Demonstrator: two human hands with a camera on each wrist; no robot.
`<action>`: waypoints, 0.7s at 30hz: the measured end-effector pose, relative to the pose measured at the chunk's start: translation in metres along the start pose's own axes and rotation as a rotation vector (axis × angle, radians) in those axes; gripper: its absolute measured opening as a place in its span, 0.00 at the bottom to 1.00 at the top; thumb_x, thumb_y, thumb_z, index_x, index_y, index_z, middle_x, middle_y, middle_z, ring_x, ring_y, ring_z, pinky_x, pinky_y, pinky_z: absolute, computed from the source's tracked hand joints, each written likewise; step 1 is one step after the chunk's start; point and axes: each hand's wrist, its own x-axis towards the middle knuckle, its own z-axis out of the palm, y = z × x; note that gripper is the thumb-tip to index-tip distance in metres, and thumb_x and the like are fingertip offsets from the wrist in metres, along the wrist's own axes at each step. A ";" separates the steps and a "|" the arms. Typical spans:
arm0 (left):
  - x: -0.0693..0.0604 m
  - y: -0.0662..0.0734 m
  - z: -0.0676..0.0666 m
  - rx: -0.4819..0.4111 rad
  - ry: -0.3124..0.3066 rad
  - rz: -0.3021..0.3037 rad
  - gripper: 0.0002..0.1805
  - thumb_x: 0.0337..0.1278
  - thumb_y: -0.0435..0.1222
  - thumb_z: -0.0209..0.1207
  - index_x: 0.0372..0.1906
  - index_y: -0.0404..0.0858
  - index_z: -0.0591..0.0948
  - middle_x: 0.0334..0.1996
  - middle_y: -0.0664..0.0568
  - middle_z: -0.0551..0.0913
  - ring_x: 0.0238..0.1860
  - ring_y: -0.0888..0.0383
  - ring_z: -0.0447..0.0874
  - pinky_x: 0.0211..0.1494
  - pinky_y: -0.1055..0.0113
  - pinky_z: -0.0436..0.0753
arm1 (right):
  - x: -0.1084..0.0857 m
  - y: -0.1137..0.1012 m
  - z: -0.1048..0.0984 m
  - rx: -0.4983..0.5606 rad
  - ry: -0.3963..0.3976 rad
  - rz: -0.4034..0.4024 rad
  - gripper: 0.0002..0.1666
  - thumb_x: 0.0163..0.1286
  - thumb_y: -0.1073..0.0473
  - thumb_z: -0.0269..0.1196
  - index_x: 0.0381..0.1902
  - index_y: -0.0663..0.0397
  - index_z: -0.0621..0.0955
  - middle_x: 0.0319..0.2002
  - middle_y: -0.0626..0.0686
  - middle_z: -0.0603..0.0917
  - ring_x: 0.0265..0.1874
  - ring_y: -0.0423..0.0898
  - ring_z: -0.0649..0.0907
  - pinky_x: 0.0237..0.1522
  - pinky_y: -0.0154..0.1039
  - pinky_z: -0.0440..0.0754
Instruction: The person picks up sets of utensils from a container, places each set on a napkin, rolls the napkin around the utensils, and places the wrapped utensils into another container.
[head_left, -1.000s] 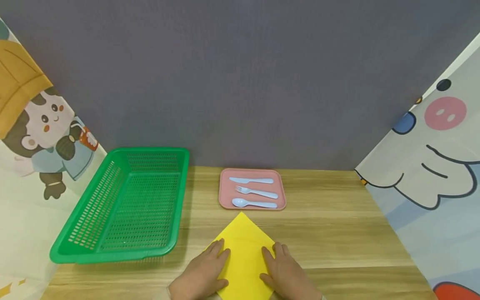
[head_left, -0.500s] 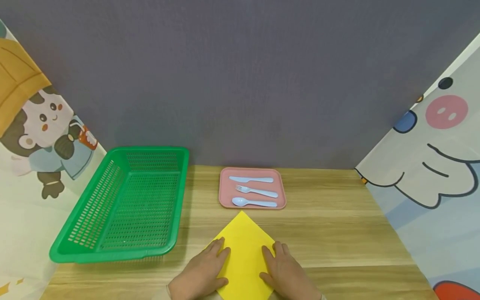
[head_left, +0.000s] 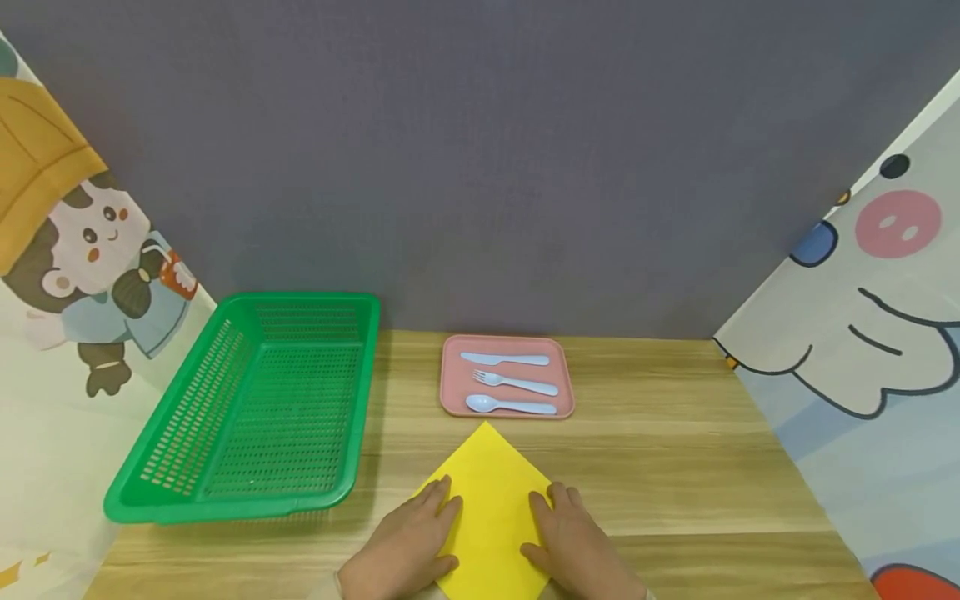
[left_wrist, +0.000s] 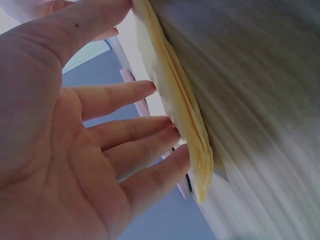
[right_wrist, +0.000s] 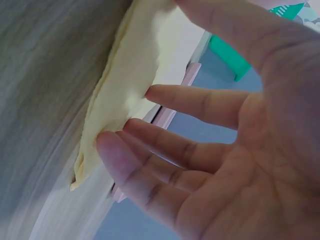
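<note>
At left, leave the basket (head_left: pixel 288 417) alone. With the left hand (head_left: pixel 405 542) spread on the left edge of the folded cloth (head_left: pixel 489 517), at near centre, press layers evenly, short of the tray (head_left: pixel 456 392) beyond. Match with the right hand (head_left: pixel 573 537), likewise spread, at right.

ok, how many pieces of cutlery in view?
3, all on the pink tray: knife at the far side, fork in the middle, spoon nearest the yellow sheet. Anything under the yellow sheet would be hidden.
</note>
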 end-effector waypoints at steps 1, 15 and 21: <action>0.000 0.000 0.000 0.004 -0.002 0.001 0.38 0.57 0.51 0.69 0.66 0.33 0.74 0.70 0.36 0.67 0.69 0.43 0.67 0.66 0.52 0.74 | 0.000 0.000 0.000 -0.002 0.008 0.000 0.34 0.58 0.48 0.74 0.52 0.67 0.77 0.48 0.66 0.75 0.46 0.60 0.75 0.46 0.53 0.82; -0.002 -0.001 -0.009 0.042 0.090 0.009 0.34 0.61 0.51 0.65 0.64 0.32 0.75 0.67 0.36 0.71 0.67 0.42 0.70 0.65 0.51 0.75 | 0.008 0.007 -0.013 -0.049 0.093 -0.016 0.32 0.63 0.50 0.72 0.53 0.69 0.77 0.43 0.61 0.78 0.41 0.56 0.79 0.43 0.47 0.84; 0.002 -0.009 -0.013 0.011 0.167 -0.013 0.31 0.64 0.49 0.63 0.61 0.30 0.77 0.63 0.36 0.75 0.63 0.43 0.75 0.60 0.51 0.79 | 0.015 0.014 -0.022 -0.116 0.161 -0.039 0.28 0.60 0.50 0.74 0.49 0.66 0.80 0.39 0.58 0.81 0.38 0.54 0.81 0.38 0.48 0.85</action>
